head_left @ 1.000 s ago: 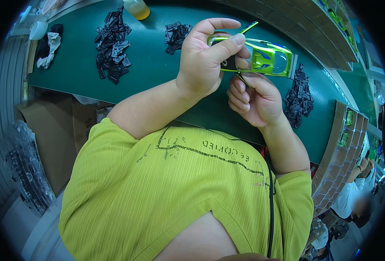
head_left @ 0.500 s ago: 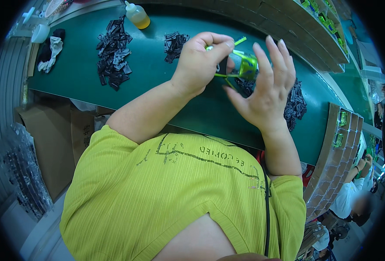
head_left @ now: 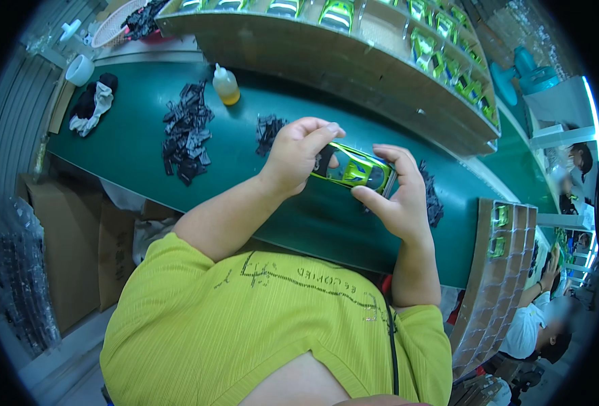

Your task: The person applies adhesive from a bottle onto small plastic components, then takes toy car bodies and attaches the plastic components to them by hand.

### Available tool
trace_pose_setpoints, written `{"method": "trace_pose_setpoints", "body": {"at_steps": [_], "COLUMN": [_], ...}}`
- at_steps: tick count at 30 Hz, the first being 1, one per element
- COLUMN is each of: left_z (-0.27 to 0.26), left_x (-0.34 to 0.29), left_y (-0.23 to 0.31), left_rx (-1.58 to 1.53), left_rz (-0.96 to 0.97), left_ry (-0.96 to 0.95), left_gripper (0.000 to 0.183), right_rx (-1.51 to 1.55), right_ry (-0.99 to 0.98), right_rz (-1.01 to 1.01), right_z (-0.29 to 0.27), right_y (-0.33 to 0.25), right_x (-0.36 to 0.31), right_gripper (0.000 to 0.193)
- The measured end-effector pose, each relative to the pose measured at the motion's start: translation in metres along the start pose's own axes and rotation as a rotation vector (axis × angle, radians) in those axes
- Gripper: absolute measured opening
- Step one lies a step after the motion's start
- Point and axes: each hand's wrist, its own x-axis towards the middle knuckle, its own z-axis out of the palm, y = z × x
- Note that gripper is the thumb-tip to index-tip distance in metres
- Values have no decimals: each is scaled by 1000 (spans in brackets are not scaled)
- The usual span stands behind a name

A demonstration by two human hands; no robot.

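Observation:
Above the green tabletop, a bright green toy car body shell [head_left: 359, 170] with clear windows is held between my two hands. My left hand [head_left: 292, 157] grips its left end, where a black piece shows in or on the shell. At the other end, the thumb and fingers of my right hand [head_left: 405, 193] curl around the shell. Small black plastic parts lie in a long pile [head_left: 188, 132] to the left, in a smaller pile [head_left: 269, 132] beside my left hand, and in another pile [head_left: 432, 196] partly behind my right hand.
A squeeze bottle [head_left: 225, 86] of yellow liquid stands at the back. Behind it, a divided cardboard box [head_left: 299, 42] holds several green shells; another divided box [head_left: 479, 298] stands at right. Far left are a cloth [head_left: 93, 108] and white roll [head_left: 79, 70]. A person [head_left: 528, 331] sits at right.
The shell has turned so its length lies across the view. My right hand has gone from spread fingers to holding its right end. The view has shifted, showing more of the back box.

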Motion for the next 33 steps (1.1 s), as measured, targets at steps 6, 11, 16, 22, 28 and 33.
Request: {"method": "trace_pose_setpoints", "body": {"at_steps": [6, 11, 16, 22, 28, 33], "left_z": [-4, -13, -12, -12, -14, -14], "left_x": [-2, 3, 6, -1, -4, 8], "left_y": [1, -1, -2, -1, -9, -8], "left_rx": [-115, 82, 91, 98, 140, 209], "left_rz": [306, 410, 274, 253, 300, 345], "left_ry": [-57, 67, -7, 11, 1, 10], "left_gripper": [38, 38, 31, 28, 27, 26], "right_rx": [502, -340, -682, -1072, -1012, -943], "right_ry": [29, 506, 288, 55, -101, 42], "right_rz": [149, -478, -482, -146, 215, 52], "right_z": [-27, -51, -62, -30, 29, 20], "right_y": [-26, -45, -19, -69, -76, -88], "right_x": [16, 99, 176, 219, 272, 267], "right_gripper": [27, 29, 25, 40, 61, 45]}}
